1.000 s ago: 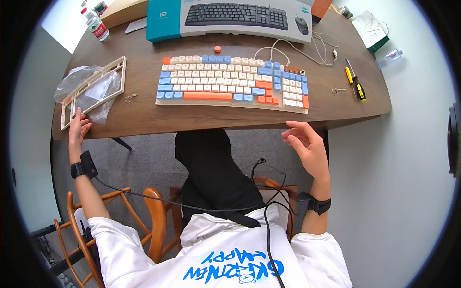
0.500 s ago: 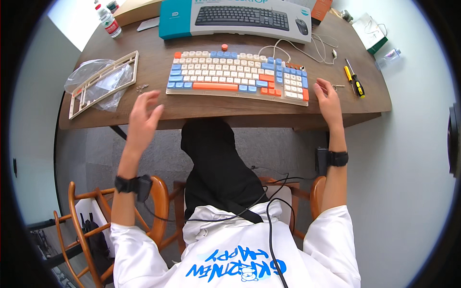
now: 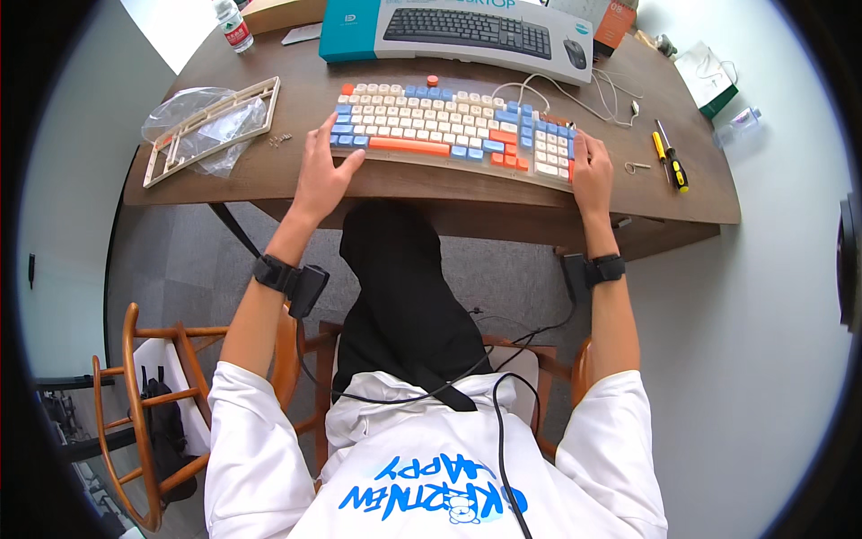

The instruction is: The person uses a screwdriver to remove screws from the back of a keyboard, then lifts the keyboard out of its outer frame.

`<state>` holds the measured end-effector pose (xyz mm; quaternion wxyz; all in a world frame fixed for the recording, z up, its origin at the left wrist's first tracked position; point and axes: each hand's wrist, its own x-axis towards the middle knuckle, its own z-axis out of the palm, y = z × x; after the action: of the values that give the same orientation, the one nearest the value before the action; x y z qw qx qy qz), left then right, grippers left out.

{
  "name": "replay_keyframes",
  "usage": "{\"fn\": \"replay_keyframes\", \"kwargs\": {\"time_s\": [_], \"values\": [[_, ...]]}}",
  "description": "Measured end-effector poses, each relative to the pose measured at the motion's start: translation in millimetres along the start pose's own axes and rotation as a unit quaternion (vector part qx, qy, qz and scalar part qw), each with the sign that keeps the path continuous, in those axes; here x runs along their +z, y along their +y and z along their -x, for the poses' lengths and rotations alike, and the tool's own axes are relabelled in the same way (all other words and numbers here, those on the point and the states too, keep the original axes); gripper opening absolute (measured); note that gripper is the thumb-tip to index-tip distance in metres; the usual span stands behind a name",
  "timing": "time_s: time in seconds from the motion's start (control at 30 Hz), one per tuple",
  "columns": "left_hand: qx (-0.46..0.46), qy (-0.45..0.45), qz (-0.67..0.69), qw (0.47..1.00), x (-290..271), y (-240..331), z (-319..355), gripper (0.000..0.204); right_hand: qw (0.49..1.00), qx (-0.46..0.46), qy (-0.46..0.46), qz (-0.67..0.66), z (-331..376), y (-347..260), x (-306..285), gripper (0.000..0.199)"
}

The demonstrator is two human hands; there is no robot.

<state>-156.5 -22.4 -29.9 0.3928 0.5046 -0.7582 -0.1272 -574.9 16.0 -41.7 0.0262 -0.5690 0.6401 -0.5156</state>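
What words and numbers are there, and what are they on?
I won't copy words out, but print shows here:
White shirt: big blue letters, upside down.
Teal-and-white box: teal letters, partly cut off.
Orange box: pale print, too small.
Bottle: red label, print too small.
Keyboard: key marks too small.

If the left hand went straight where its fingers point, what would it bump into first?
Probably the left end of the keyboard, right by the left hand; whether they already touch is hard to tell. Farther that way is the teal-and-white box.
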Motion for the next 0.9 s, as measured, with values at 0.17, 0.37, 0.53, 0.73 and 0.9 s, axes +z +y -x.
{"fn": "replay_keyframes", "kwargs": {"time_s": [0.17, 0.37, 0.53, 0.73, 0.9], "values": [[0.008, 0.055, -0.165, 0.985, 10, 5, 2, 0.063, 0.998, 0.017, 0.054, -0.032, 10, -21, 6, 0.036], [-0.028, 0.116, -0.153, 0.981, 17, 4, 1, 0.057, 0.996, -0.002, 0.081, -0.034, 16, -25, 6, 0.033], [-0.043, 0.15, -0.161, 0.975, 21, 10, 2, 0.049, 0.995, 0.021, 0.061, -0.081, 14, -23, 0, 0.029], [-0.056, 0.161, -0.169, 0.971, 19, 15, 4, 0.043, 0.992, 0.024, 0.035, -0.116, 15, -24, -6, 0.029], [-0.057, 0.175, -0.16, 0.97, 17, 15, 7, 0.041, 0.983, 0.053, 0.006, -0.175, 15, -19, -4, 0.027]]}}
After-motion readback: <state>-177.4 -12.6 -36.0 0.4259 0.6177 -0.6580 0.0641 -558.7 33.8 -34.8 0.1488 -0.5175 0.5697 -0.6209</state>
